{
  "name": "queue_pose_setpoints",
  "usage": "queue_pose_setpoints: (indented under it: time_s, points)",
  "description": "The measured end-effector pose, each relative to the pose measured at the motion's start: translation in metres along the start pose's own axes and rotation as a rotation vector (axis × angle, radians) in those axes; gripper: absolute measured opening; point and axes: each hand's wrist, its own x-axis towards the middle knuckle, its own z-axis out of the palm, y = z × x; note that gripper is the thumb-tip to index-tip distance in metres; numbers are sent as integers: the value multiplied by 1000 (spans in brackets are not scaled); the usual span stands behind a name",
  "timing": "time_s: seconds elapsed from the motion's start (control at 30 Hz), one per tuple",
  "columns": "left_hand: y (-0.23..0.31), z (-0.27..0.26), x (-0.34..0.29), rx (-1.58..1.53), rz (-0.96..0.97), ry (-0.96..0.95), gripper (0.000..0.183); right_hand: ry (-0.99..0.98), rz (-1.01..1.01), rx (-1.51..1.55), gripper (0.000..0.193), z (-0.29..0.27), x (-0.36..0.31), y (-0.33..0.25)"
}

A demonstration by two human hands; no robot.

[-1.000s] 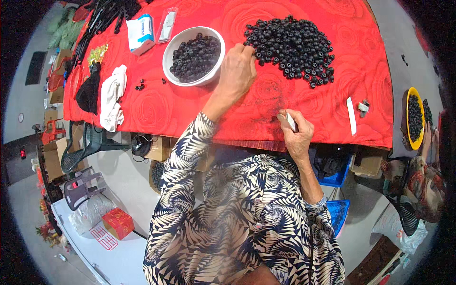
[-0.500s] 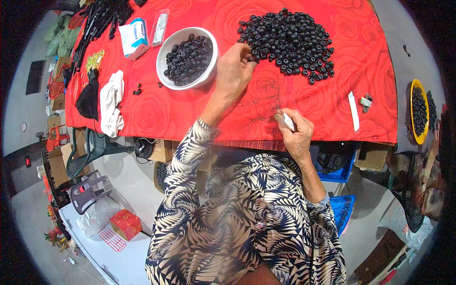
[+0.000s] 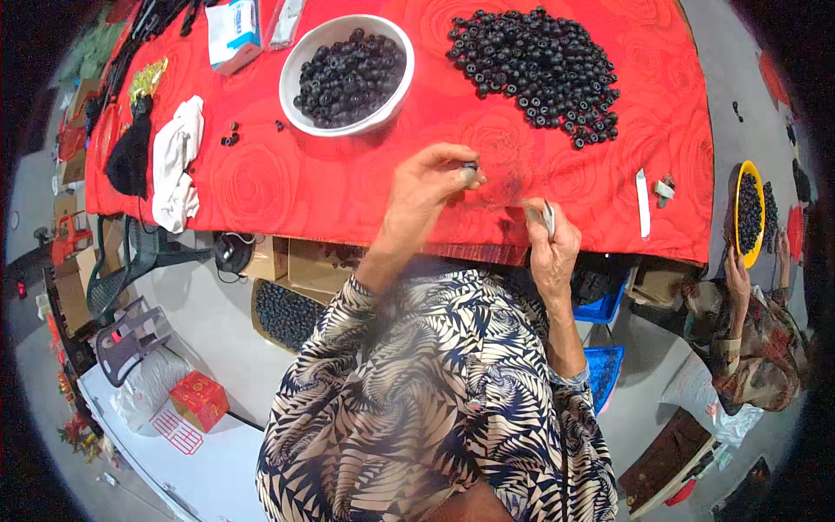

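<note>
My left hand (image 3: 419,193) is closed in a pinch over the near part of the red tablecloth. Between its thumb and fingers sits a small round black piece (image 3: 470,165), partly hidden by the fingertips. To its right, near the table's front edge, my right hand (image 3: 554,252) grips a small blade-like tool with a pale side (image 3: 548,217). A little gap separates the two hands. Beyond them lies a loose heap of small black hollow pieces (image 3: 544,65). More of the same kind fill a white bowl (image 3: 291,111) to the left.
Scattered black crumbs (image 3: 509,187) lie on the tablecloth (image 3: 261,187). A white cloth (image 3: 178,165), a blue-and-white box (image 3: 233,35) and a white strip (image 3: 643,204) are also there. At the right, another person's hands (image 3: 738,280) hold a yellow tray (image 3: 742,248) of black pieces.
My left hand has drawn back from the heap toward my right hand, with a black piece in its pinch. At the right, another person's hands now show at the yellow tray.
</note>
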Motion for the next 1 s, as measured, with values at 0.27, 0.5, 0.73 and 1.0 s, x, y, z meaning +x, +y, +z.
queue_pose_setpoints:
  time_s: [0.27,0.5,0.73,1.0]
  points:
    - [-8,5,-14,-155,-48,-78,22,-37,-1,-8,15,0,4,-3]
    - [-10,17,-25,-240,-89,-130,22,-65,104,59,13,2,6,4]
    - [-15,18,-17,-208,-108,-129,21,-90,24,43,14,2,11,2]
    - [-18,22,-13,-221,-72,-115,19,-175,146,295,25,-7,12,-4]
